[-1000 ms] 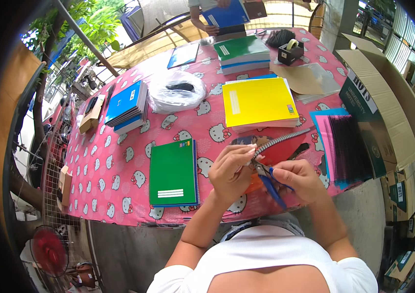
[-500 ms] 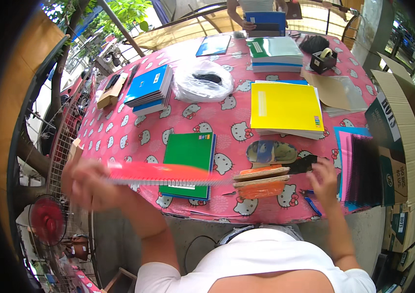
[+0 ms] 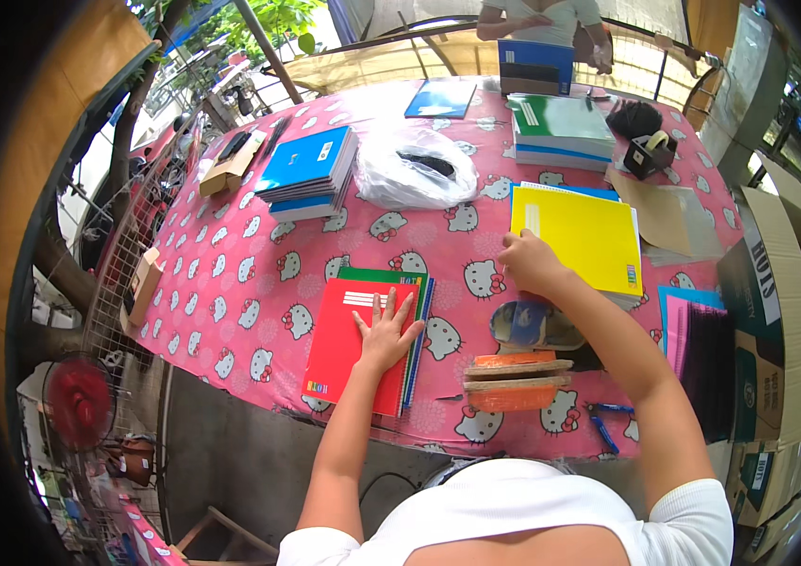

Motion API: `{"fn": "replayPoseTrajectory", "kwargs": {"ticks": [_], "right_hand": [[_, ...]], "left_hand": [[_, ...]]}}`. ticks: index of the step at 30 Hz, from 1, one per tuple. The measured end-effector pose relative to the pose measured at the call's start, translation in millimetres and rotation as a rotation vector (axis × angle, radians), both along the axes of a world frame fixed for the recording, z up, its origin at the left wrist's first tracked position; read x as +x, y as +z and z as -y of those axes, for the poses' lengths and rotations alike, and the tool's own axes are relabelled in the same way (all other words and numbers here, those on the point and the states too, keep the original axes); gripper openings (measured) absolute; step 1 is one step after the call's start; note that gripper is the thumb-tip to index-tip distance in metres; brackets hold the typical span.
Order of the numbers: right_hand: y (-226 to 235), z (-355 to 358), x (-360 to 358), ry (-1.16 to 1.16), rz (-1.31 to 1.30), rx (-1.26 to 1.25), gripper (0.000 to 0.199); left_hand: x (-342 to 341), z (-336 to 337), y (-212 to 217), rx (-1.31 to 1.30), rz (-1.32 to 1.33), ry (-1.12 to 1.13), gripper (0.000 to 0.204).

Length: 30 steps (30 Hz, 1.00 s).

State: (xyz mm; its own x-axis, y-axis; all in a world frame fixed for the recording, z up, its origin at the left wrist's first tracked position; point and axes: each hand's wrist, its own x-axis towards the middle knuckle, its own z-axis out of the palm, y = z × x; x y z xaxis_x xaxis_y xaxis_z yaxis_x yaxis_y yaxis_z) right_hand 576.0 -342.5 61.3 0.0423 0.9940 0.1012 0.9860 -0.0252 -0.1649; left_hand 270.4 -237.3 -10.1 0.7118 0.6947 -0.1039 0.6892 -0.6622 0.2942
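My left hand (image 3: 386, 332) lies flat with spread fingers on a red notebook (image 3: 339, 349). That notebook rests on a green notebook (image 3: 363, 274), with a blue edge showing under it. My right hand (image 3: 534, 264) is closed at the left edge of a yellow notebook (image 3: 584, 236), fingers curled around its near-left corner. The yellow notebook tops a stack. Below my right forearm are a patterned oval case (image 3: 521, 324), partly covered by the arm, and orange-and-brown blocks (image 3: 517, 380).
Blue notebooks (image 3: 306, 160), a white plastic bag (image 3: 415, 170) and green-topped notebooks (image 3: 561, 123) stand farther back. A tape dispenser (image 3: 650, 153) sits far right. Blue-handled pliers (image 3: 605, 429) lie near the front edge. Cardboard boxes (image 3: 778, 311) flank the right side. Across the table stands another person.
The red notebook, held up in my left hand before, now lies on the green one. My right hand has moved from beside the orange blocks to the yellow notebook.
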Motion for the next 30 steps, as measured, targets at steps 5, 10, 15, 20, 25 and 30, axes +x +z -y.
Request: {"fn": "replayPoseTrajectory", "kwargs": {"ticks": [5, 10, 15, 20, 25, 30], "right_hand": [[17, -4, 28, 0.102, -0.281, -0.042, 0.030], [15, -7, 30, 0.103, -0.274, -0.084, 0.033], [17, -6, 22, 0.145, -0.239, -0.031, 0.031], [34, 14, 42, -0.084, -0.497, 0.272, 0.035], [73, 101, -48, 0.086, -0.213, 0.423, 0.030], [73, 186, -82, 0.215, -0.580, 0.491, 0.051]], "left_hand": [[34, 40, 48, -0.129, 0.194, -0.130, 0.072], [64, 163, 83, -0.174, 0.144, -0.394, 0.067], [69, 163, 66, 0.152, 0.164, -0.522, 0.068], [76, 145, 78, -0.420, 0.659, -0.395, 0.057], [115, 98, 98, -1.858, 1.143, 0.168, 0.045], [126, 101, 93, -1.251, 1.272, 0.036, 0.027]]}}
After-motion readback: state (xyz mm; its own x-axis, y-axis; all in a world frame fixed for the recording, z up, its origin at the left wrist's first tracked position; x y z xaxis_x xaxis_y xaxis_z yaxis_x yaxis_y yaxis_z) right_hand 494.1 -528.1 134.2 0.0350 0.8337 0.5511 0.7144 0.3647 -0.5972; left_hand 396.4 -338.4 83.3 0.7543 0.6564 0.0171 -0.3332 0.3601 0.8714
